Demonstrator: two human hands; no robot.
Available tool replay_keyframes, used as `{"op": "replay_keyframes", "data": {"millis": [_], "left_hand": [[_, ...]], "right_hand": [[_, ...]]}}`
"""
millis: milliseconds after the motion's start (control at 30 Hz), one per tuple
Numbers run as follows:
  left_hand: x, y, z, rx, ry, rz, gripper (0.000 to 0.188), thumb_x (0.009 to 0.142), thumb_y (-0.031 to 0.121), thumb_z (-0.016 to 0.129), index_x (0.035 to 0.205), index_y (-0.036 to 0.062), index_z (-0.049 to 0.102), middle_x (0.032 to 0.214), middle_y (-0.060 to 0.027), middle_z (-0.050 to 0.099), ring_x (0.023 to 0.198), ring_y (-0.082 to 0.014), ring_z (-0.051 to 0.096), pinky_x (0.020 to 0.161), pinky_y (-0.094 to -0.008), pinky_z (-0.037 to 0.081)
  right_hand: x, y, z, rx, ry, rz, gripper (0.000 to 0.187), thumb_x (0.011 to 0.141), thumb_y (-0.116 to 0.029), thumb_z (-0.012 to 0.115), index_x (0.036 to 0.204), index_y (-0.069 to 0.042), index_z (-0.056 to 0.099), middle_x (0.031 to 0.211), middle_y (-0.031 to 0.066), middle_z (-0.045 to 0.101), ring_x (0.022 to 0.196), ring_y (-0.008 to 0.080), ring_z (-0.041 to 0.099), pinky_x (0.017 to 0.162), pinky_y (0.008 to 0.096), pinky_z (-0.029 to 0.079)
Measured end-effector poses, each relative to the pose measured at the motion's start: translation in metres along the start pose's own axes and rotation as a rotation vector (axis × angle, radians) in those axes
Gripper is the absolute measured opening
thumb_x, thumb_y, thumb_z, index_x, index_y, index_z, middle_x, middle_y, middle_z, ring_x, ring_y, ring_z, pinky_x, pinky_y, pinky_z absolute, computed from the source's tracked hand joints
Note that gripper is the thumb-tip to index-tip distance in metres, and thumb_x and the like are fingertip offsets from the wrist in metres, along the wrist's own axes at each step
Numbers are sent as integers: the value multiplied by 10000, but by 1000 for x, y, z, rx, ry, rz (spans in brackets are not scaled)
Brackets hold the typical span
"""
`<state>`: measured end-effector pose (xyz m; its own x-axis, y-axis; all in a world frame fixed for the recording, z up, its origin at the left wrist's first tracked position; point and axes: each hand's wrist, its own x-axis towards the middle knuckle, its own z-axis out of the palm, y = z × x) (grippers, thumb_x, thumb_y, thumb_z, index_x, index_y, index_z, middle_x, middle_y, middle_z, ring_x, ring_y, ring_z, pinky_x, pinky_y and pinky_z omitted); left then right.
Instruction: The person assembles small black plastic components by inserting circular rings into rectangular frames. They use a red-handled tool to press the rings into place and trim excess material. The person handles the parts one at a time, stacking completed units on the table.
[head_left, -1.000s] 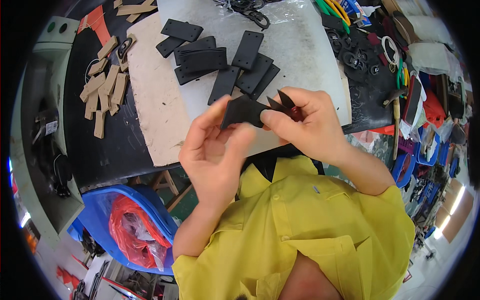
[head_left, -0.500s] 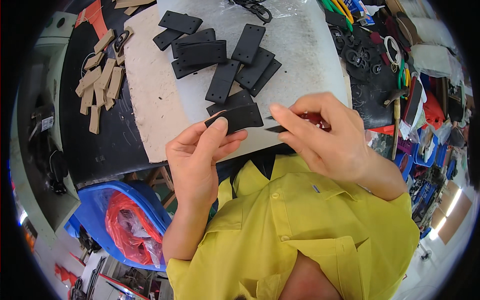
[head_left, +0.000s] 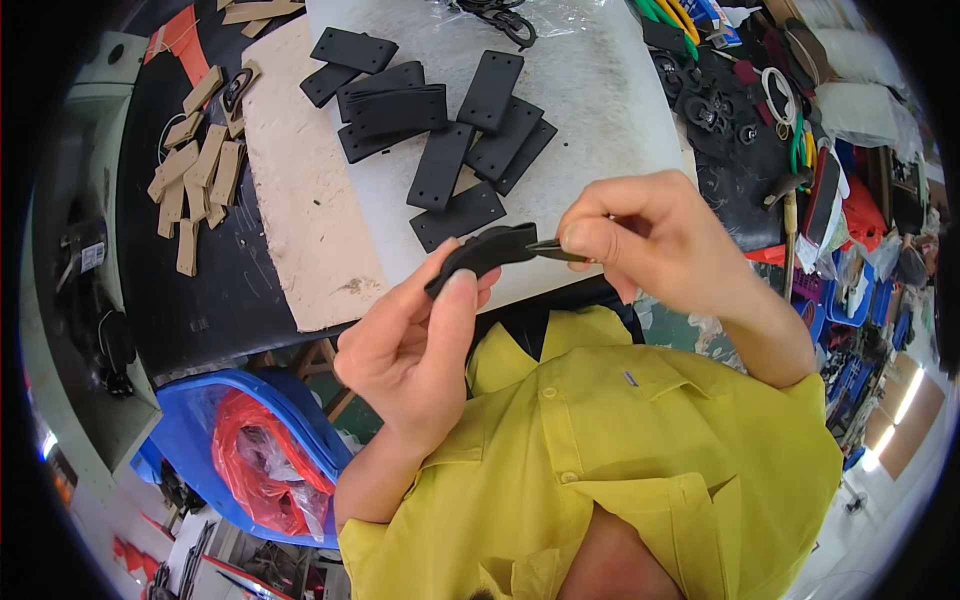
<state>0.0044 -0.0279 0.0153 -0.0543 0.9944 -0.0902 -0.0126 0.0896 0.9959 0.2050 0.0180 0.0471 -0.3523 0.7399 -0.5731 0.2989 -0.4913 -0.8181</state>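
Observation:
My left hand (head_left: 405, 355) is closed around one end of a curved black strip (head_left: 490, 254), thumb on the near face. The strip hangs above the near edge of the worktop. My right hand (head_left: 665, 245) grips a small pair of snips (head_left: 556, 250), mostly hidden in the fingers. Their narrow dark blades meet the strip's right end; whether they cut into it I cannot tell. Just beyond lies a loose black strip (head_left: 458, 214) with small holes near its corners. Several similar strips (head_left: 440, 165) are heaped farther back on a pale sheet (head_left: 600, 130).
Tan strips (head_left: 200, 175) are scattered at the left on the dark tabletop (head_left: 250, 270). A blue bin (head_left: 325, 430) with red plastic bags stands below the left edge. Dark ring-shaped parts (head_left: 710, 110) and a hammer (head_left: 789, 215) lie at the right.
Snips have come left from a small gap to the strip's right end, and their spread blades have drawn together. The strip has tilted and curved, and the left hand has shifted slightly right.

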Motion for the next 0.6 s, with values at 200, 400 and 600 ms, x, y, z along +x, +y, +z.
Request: {"op": "replay_keyframes", "data": {"millis": [200,400,600], "left_hand": [[19,-2,-1,-492,-3,-396,311,941,142,505,1158,-79,541,1033,-162,631,919,-233,645,797,-290,539],[15,2,9,-688,-59,-492,291,974,181,425,1065,-52,572,1025,-167,637,902,-198,645,809,-309,530],[10,7,14,-724,-88,-459,321,973,182,426,1128,-79,531,1066,-177,617,935,-205,630,839,-333,512]], "right_hand": [[6,17,20,-813,588,-996,241,674,-103,753,881,-16,665,745,65,587,548,138,549,429,234,427],[18,30,34,-974,683,-1270,234,645,-24,681,873,11,642,742,47,574,537,143,522,409,225,401],[18,30,36,-874,672,-1193,215,656,-25,677,868,-8,645,719,40,566,509,141,503,403,232,396]]}}
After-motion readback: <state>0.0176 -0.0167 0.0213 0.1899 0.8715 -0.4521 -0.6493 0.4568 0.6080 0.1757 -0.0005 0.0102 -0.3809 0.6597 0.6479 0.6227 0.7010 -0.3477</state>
